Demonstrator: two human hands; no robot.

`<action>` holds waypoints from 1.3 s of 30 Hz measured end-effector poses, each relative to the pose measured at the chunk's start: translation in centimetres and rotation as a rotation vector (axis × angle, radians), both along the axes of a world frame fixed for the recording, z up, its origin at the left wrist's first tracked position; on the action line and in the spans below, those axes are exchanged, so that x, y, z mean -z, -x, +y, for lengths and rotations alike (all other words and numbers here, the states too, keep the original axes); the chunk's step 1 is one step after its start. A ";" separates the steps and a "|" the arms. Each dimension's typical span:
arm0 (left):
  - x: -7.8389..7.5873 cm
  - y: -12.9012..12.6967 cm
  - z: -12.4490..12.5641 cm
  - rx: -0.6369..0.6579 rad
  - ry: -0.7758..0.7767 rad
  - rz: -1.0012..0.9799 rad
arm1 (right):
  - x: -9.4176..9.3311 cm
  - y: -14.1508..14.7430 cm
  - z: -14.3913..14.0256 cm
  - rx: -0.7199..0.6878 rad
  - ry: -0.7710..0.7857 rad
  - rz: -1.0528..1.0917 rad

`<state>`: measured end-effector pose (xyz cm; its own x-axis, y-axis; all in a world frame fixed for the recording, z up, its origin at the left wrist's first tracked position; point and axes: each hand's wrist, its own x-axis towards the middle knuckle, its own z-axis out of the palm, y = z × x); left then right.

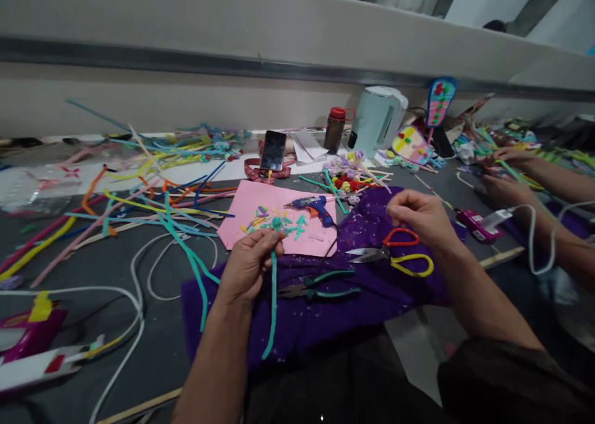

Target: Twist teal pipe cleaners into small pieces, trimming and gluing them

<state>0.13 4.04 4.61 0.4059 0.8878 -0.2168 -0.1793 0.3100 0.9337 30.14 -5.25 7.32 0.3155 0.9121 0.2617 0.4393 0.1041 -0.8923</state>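
Note:
My left hand (251, 263) pinches a teal pipe cleaner (273, 300) just below its small coiled head; the stem hangs down. My right hand (421, 216) is raised to the right with its fingers curled together; whatever they hold, if anything, cannot be made out. Just below it lie scissors (372, 255) with one red and one yellow handle, on a purple cloth (325, 325). Green-handled pliers (320, 286) rest on the cloth, right of the hanging stem. Behind my left hand, a pink sheet (242, 210) carries a blue glue gun (313, 207) and several cut pipe cleaner pieces (300, 227).
Loose pipe cleaners (186, 256) and a white cable (137, 287) spread to the left, with a magenta glue gun (46, 328). At the back stand a phone (273, 150), a red-lidded bottle (334, 132) and a kettle (376, 120). Another person's hands (506, 176) work at right.

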 end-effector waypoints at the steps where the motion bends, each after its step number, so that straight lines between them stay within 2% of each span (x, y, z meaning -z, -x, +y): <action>1: 0.0 -0.1 -0.1 0.004 0.004 -0.005 | 0.8 -1.0 -1.3 0.026 0.061 -0.070; 5: 0.3 -0.5 -0.1 0.032 -0.004 0.005 | 4.1 -3.8 -5.8 0.036 0.249 -0.451; 8: 1.1 -1.0 0.0 0.069 -0.028 0.025 | 5.5 -4.5 -7.3 -0.095 0.200 -0.772; 11: 2.0 -1.6 0.0 0.122 -0.031 0.049 | 6.3 -4.7 -7.5 -0.245 0.205 -0.953; 15: 3.1 -2.2 -0.8 0.169 -0.052 0.068 | 6.9 -5.2 -7.0 -0.302 0.252 -1.024; 19: 4.2 -2.4 -1.5 0.170 -0.022 0.091 | 6.6 -5.5 -6.3 -0.347 0.262 -1.025; 26: 5.1 -2.9 -1.6 0.134 -0.035 0.181 | 4.8 -6.9 -6.2 -0.194 0.278 -1.065; 29: 5.1 -2.9 -1.7 0.149 -0.059 0.183 | 4.0 -8.0 -7.4 -0.105 0.230 -0.983; 33: 4.2 -2.6 -1.5 0.117 -0.103 0.138 | 3.0 -7.7 -8.9 -0.029 0.144 -0.611; 36: 2.2 -2.6 -1.3 0.059 -0.115 0.046 | 2.4 -5.1 -8.4 -0.133 0.045 -0.218; 39: -0.4 -2.9 -1.4 0.035 -0.129 -0.030 | 1.6 -1.1 -6.2 -0.303 -0.041 0.201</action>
